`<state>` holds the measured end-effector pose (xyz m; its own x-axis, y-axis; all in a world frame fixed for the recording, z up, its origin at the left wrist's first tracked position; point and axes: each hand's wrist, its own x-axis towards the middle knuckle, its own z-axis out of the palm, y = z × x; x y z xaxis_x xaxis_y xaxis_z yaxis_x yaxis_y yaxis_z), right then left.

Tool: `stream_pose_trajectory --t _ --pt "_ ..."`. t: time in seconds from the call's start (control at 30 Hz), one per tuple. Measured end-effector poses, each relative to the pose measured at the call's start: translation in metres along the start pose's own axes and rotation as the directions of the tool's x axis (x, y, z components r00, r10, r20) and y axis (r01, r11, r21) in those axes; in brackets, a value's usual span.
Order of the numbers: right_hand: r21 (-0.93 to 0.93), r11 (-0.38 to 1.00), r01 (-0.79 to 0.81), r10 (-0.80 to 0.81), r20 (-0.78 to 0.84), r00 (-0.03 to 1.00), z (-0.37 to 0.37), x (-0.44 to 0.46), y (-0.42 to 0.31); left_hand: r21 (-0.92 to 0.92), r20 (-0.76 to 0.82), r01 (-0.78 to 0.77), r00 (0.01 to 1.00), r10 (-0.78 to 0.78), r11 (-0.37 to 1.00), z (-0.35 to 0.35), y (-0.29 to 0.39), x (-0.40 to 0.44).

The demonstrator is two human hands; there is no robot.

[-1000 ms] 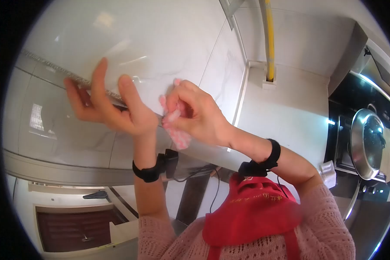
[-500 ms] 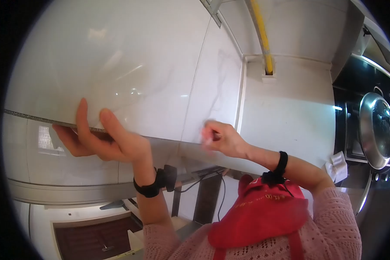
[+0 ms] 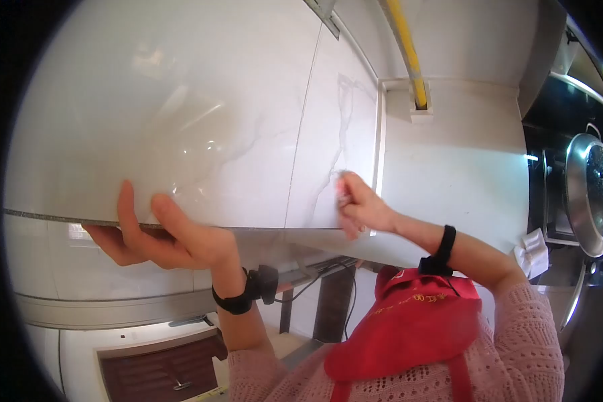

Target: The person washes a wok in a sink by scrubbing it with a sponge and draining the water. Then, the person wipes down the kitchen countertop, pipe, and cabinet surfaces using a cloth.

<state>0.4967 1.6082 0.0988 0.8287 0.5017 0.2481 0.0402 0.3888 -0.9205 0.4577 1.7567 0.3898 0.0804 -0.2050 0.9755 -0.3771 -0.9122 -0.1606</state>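
The right hand [image 3: 367, 205], drawn into a closed pinch with its outline blurring, is holding a small pink cloth [image 3: 342, 191] against or just off the right end of the white marble-patterned panel [image 3: 234, 87], low down by the panel's near edge; whether the cloth is quite touching there I cannot tell. Most of the cloth is hiding inside the fingers.

Over the last second the right hand has been travelling away from the left hand [image 3: 181, 241] and across the panel's thin seam [image 3: 293, 161], so the cloth is now working the section beyond that seam rather than the stretch near the other hand. The gap between the hands is widening accordingly.

The left hand is staying at the panel's near edge, well left of the seam, fingers spread wide, some lying over the face and others curling underneath. Whether it is gripping or only steadying itself I cannot tell. A black wristband [image 3: 233, 303] is circling that wrist.

Beyond the panel's right end, a white counter [image 3: 455, 161] is stretching toward a lidded pan [image 3: 591, 194], which is sitting well apart from the panel.
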Motion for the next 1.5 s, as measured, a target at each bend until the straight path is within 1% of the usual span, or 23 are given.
stream_pose_trajectory --t 0.03,0.1,0.17,0.2,0.33,0.4,0.5,0.57,0.63,0.73,0.77,0.83,0.9,0.97,1.07,1.13,1.17,1.23,1.27,1.33,1.37,1.43,1.5 --pt "0.007 1.000 -0.012 0.012 -0.001 1.000 -0.014 -0.001 0.042 0.030 0.004 -0.013 1.000 0.013 0.999 -0.002 0.001 0.000" --pt "-0.144 0.981 -0.127 0.120 -0.055 0.991 -0.009 -0.001 0.030 0.032 -0.008 -0.011 1.000 0.011 0.999 0.002 0.003 0.003" --pt "-0.029 0.980 -0.198 0.197 -0.040 0.980 0.001 0.004 -0.013 0.006 -0.012 0.037 0.999 -0.037 0.999 0.003 0.005 0.000" --pt "0.153 0.967 -0.205 0.206 0.006 0.979 0.008 0.010 -0.052 0.013 -0.014 0.062 0.998 -0.062 0.998 0.003 0.003 -0.002" --pt "0.321 0.944 0.078 -0.156 0.224 0.962 0.019 0.045 -0.168 0.080 -0.021 0.093 0.996 -0.092 0.992 0.002 0.011 -0.002" --pt "0.072 0.945 0.319 -0.323 0.045 0.945 0.027 0.067 -0.167 0.101 -0.027 0.097 0.995 -0.094 0.990 0.002 0.011 -0.001" --pt "-0.002 0.921 0.389 -0.388 -0.103 0.916 0.033 0.065 -0.146 0.167 -0.034 0.117 0.993 -0.113 0.979 0.002 0.014 -0.002" --pt "0.237 0.971 0.021 -0.020 -0.008 1.000 0.011 0.039 -0.123 0.132 -0.032 0.103 0.995 -0.100 0.986 0.002 0.010 -0.003" --pt "0.080 0.996 -0.030 0.043 -0.164 0.985 -0.009 0.033 -0.037 0.100 -0.033 0.096 0.995 -0.093 0.990 0.004 0.007 -0.003" --pt "0.104 0.994 -0.043 0.065 -0.217 0.974 -0.023 0.030 -0.021 0.070 -0.025 0.097 0.995 -0.096 0.993 0.003 0.006 -0.002" --pt "0.269 0.940 -0.210 0.246 -0.108 0.963 -0.028 0.025 -0.024 0.065 -0.031 0.102 0.994 -0.100 0.993 0.005 0.007 -0.002" --pt "0.218 0.973 -0.080 0.113 -0.143 0.983 -0.008 0.037 -0.061 0.062 -0.027 0.100 0.995 -0.099 0.993 0.005 0.008 -0.002" --pt "0.294 0.954 0.051 -0.056 0.007 0.998 0.010 0.047 -0.121 0.054 -0.021 0.089 0.996 -0.088 0.995 0.005 0.005 -0.003" --pt "-0.187 0.849 0.494 -0.527 -0.230 0.818 0.032 0.073 -0.126 0.073 -0.018 0.090 0.996 -0.088 0.993 0.004 0.006 -0.003" --pt "-0.018 0.932 0.363 -0.360 -0.175 0.916 0.023 0.069 -0.124 0.086 -0.015 0.111 0.994 -0.111 0.990 0.003 0.008 -0.003" --pt "0.294 0.947 -0.133 0.155 -0.053 0.986 -0.003 0.048 -0.132 0.092 -0.012 0.124 0.992 -0.124 0.988 0.003 0.010 -0.002" --pt "0.099 0.993 -0.067 0.086 -0.201 0.976 -0.012 0.057 -0.088 0.093 -0.007 0.124 0.992 -0.124 0.988 0.003 0.010 -0.001" --pt "0.072 0.996 0.045 -0.020 -0.320 0.947 -0.038 0.064 -0.015 0.114 0.003 0.122 0.992 -0.123 0.986 0.001 0.012 -0.001" --pt "0.193 0.978 -0.077 0.116 -0.203 0.972 -0.040 0.057 -0.026 0.132 0.005 0.120 0.993 -0.121 0.984 -0.001 0.013 -0.002" --pt "0.367 0.926 -0.089 0.126 -0.079 0.989 -0.030 0.050 -0.057 0.114 -0.004 0.125 0.992 -0.125 0.986 0.004 0.013 -0.001" --pt "0.438 0.899 0.015 0.023 -0.083 0.996 -0.005 0.049 -0.070 0.092 -0.011 0.136 0.991 -0.136 0.986 0.004 0.014 -0.001" --pt "0.021 0.980 0.198 -0.195 -0.102 0.976 0.024 0.040 -0.113 0.079 -0.019 0.145 0.989 -0.144 0.986 0.005 0.014 -0.001" --pt "0.016 0.982 0.190 -0.184 -0.177 0.967 0.025 0.042 -0.115 0.105 -0.020 0.140 0.990 -0.139 0.984 0.003 0.014 0.000"
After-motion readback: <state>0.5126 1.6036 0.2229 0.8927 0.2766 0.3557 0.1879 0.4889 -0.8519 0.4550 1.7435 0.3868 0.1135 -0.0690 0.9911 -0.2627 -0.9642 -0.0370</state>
